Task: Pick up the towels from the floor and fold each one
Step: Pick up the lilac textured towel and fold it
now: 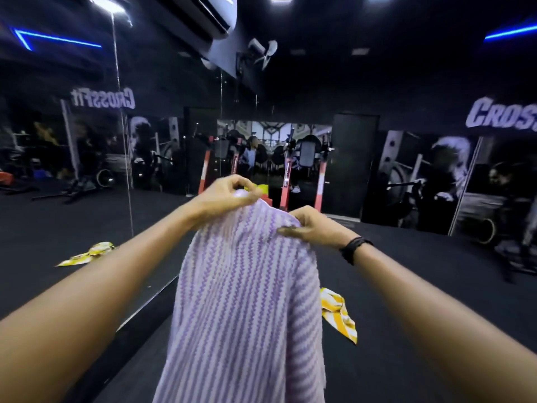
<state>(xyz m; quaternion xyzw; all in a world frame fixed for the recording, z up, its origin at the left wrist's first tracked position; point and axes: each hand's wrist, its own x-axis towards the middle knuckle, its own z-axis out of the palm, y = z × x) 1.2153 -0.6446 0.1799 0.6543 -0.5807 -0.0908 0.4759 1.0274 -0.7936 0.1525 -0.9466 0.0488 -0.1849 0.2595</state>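
Purple towel (244, 301) hangs lengthwise, top edge pinched.

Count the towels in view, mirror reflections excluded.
2. The purple striped towel hangs from both hands, left hand and right hand, at its top edge. The yellow striped towel lies on the floor, partly hidden behind it; others may be hidden.

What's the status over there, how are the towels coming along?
Left hand and right hand both pinch the purple striped towel at its top edge, hanging unfolded. Yellow towel on the floor. Nothing in the way.
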